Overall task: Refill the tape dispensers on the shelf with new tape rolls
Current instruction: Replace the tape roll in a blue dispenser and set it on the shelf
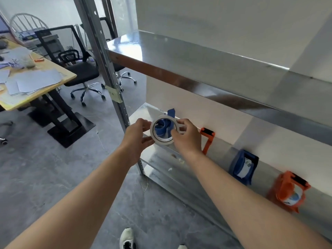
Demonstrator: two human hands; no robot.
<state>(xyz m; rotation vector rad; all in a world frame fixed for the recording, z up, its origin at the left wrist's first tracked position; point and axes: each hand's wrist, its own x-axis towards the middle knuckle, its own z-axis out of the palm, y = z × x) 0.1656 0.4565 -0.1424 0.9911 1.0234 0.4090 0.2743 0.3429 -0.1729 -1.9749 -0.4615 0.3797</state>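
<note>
White tape roll (162, 141), thin ring, hollow centre

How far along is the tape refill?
Done: the middle blue dispenser and the end orange dispenser each appear to carry a white roll. In hand: left hand and right hand hold a new roll at the first blue dispenser. Left: seating it, and the near orange dispenser, which looks empty.
</note>
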